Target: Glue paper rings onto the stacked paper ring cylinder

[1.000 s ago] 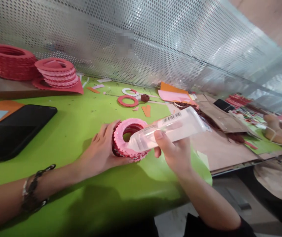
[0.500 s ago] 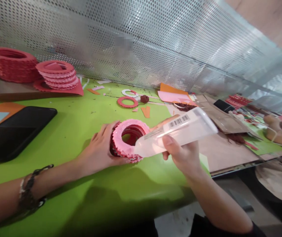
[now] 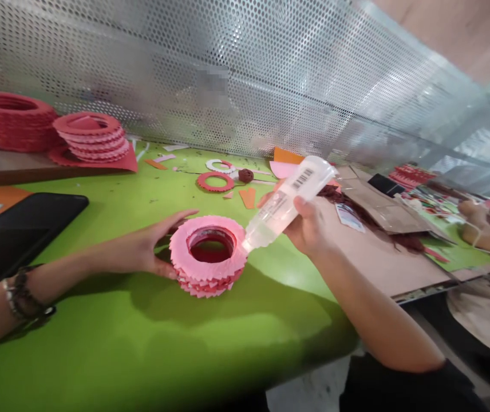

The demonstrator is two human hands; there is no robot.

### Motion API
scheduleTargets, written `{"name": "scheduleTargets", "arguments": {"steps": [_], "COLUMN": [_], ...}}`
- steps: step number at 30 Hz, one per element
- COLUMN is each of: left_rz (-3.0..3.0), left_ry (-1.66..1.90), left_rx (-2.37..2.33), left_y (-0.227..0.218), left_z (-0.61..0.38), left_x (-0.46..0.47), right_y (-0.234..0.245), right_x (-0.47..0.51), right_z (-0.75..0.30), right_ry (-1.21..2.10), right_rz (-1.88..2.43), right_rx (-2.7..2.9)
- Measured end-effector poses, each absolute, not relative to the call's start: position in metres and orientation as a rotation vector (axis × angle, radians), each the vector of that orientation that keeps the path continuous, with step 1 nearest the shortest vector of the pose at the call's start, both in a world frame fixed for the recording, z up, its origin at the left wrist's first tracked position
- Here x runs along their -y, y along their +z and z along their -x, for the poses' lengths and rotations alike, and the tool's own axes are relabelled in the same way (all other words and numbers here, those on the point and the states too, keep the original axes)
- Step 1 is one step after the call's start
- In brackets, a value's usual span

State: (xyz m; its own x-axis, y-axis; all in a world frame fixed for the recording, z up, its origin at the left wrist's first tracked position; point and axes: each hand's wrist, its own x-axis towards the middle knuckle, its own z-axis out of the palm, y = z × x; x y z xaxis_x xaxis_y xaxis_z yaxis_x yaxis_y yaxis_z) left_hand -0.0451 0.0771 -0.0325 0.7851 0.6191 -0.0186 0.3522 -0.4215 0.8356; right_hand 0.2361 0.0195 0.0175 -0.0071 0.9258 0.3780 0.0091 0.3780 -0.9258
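A stack of pink and red paper rings with zigzag edges (image 3: 208,274) lies on the green table (image 3: 111,337). My left hand (image 3: 153,243) is curved loosely about its left side, the thumb against the front edge and the fingers at the back, with a gap at the palm. In my right hand (image 3: 307,226) is a translucent glue bottle (image 3: 277,212) with a barcode label. It is tilted, nozzle down, and the tip meets the right part of the top pink ring. The bottle partly hides the right fingers.
A black phone (image 3: 30,229) lies at left. Behind it, a wooden tray (image 3: 22,176) bears tall stacks of red and pink rings. Paper scraps, a red ring (image 3: 215,182) and a brown ball (image 3: 245,175) lie farther back. Cardboard (image 3: 382,257) is at right, near another person's hand (image 3: 479,226).
The ring stack now sits a little left and nearer, and my left hand has loosened its hold on it. The glue bottle has become steeper, its nozzle now on the ring's right side.
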Motion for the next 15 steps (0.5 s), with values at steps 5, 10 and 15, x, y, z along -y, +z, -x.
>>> {"name": "scheduleTargets", "arguments": {"steps": [5, 10, 15], "left_rz": [-2.045, -2.064, -2.035], "left_ry": [0.367, 0.432, 0.427], "left_rx": [-0.696, -0.612, -0.622], "left_y": [-0.038, -0.043, -0.044], "left_z": [0.047, 0.05, 0.05], "left_x": [-0.082, -0.084, -0.085], "right_y": [0.014, 0.013, 0.014], "right_x": [-0.028, -0.05, -0.076], "right_z": [-0.235, -0.243, -0.244], "right_ry": [1.002, 1.007, 1.094], "right_rz": [0.973, 0.969, 0.952], "right_rx": [1.527, 1.522, 1.618]}}
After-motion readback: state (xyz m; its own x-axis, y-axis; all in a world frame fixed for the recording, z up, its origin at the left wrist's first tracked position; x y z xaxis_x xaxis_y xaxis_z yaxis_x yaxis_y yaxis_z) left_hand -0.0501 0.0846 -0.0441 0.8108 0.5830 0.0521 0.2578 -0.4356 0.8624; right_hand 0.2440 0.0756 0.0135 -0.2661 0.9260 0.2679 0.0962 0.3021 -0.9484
